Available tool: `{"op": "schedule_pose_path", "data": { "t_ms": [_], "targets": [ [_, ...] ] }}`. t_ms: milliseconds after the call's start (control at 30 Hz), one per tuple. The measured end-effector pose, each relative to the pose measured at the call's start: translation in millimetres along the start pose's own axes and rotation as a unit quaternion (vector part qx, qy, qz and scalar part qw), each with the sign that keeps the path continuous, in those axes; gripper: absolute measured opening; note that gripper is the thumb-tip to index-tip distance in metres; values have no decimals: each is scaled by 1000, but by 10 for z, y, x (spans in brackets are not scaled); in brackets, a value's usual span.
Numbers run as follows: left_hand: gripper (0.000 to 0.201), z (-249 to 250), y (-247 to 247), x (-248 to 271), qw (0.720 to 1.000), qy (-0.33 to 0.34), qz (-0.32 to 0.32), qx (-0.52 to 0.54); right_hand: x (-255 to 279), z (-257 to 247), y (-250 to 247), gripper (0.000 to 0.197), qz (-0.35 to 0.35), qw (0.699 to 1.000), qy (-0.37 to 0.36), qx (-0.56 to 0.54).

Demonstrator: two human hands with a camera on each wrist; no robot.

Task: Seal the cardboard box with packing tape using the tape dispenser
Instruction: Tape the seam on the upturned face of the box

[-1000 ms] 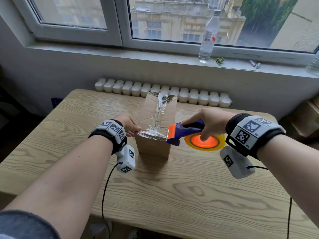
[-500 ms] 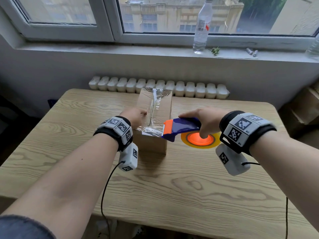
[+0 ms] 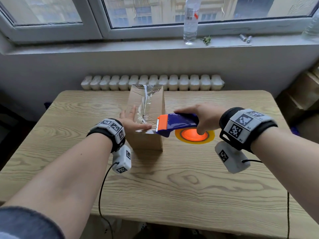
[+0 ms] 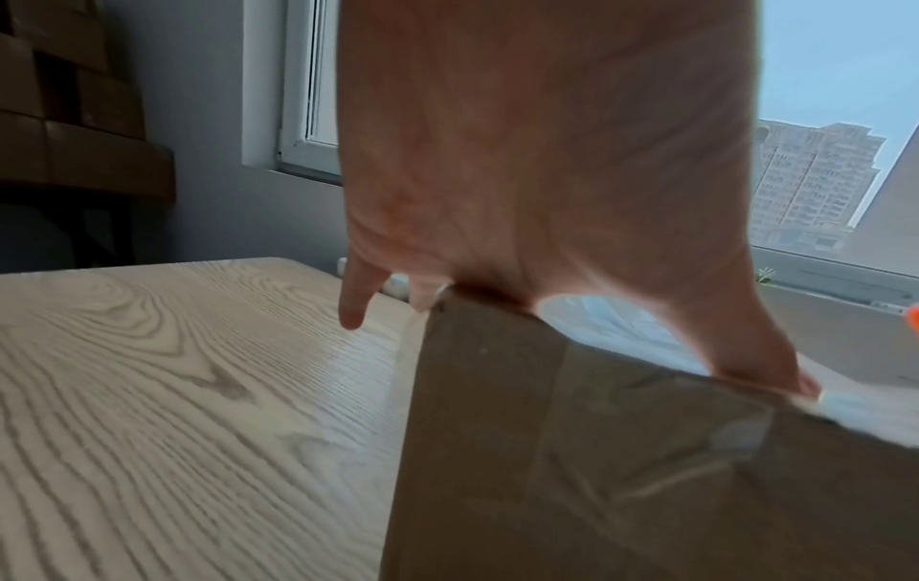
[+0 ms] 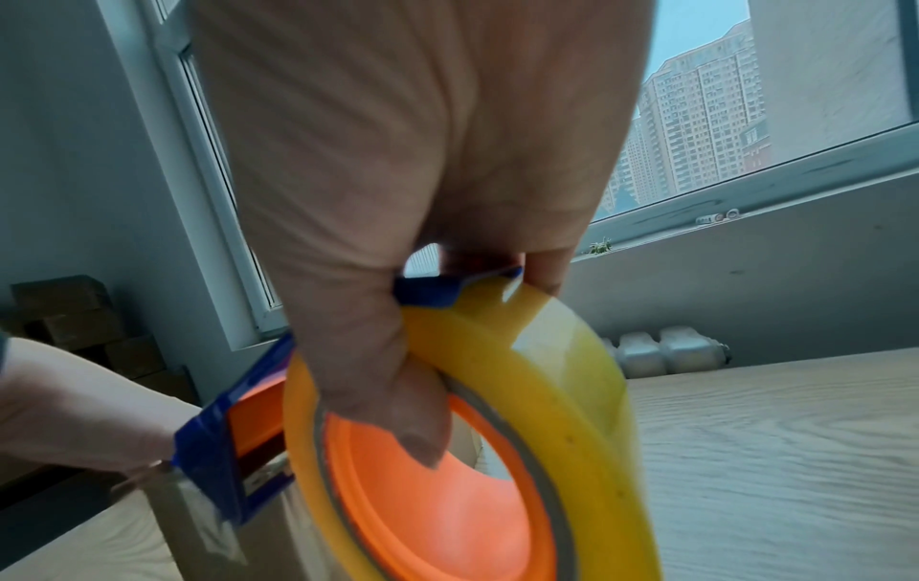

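Observation:
A brown cardboard box (image 3: 151, 104) stands on the wooden table (image 3: 189, 187), with wrinkled clear tape (image 3: 145, 102) running down its top seam. My left hand (image 3: 133, 120) lies flat on the box top (image 4: 622, 452), fingers spread, thumb pressing the tape at the near edge. My right hand (image 3: 202, 116) grips the blue and orange tape dispenser (image 3: 177, 122) at the box's near right corner, its orange blade end against the tape by my left thumb. In the right wrist view my thumb sits in the orange hub (image 5: 437, 491) of the yellow tape roll (image 5: 572, 393).
A white radiator (image 3: 153, 82) runs behind the table's far edge. A plastic bottle (image 3: 190, 19) and small items stand on the windowsill. Cardboard boxes (image 3: 303, 94) are stacked at the right of the table. Wrist camera cables hang over the near table edge.
My left hand has opened and slid onto the box top, fingers now flat and thumb on the tape. The dispenser has stayed at the near right corner, tilted slightly.

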State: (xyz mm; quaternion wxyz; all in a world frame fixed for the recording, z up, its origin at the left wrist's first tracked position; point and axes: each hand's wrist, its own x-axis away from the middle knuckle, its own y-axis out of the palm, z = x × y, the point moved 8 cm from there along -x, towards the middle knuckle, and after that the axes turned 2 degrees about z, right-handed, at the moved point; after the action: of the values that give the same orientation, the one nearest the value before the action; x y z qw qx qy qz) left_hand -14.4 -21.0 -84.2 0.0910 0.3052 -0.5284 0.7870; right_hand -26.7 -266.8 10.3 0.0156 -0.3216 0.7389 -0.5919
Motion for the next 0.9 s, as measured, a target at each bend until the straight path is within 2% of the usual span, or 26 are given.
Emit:
{"op": "schedule_pose_path", "data": {
  "t_ms": [133, 333, 533, 633, 767, 900],
  "targets": [
    [133, 14, -2, -7, 1000, -3, -7, -13, 69, 101, 12, 98, 2, 1000, -4, -3],
    [143, 29, 6, 34, 999, -2, -29, -31, 209, 396, 23, 99, -2, 1000, 27, 8],
    [134, 51, 4, 126, 999, -9, -31, -26, 231, 492, 132, 97, 8, 999, 43, 29],
    [135, 52, 0, 147, 999, -12, -28, -36, 169, 438, 205, 94, 3, 999, 43, 32],
    [122, 65, 8, 175, 999, -16, -22, -27, 58, 388, 276, 93, -5, 999, 44, 29],
    [121, 85, 14, 175, 1000, -7, -17, -19, -22, 323, 324, 87, 3, 999, 46, 22]
  ]
}}
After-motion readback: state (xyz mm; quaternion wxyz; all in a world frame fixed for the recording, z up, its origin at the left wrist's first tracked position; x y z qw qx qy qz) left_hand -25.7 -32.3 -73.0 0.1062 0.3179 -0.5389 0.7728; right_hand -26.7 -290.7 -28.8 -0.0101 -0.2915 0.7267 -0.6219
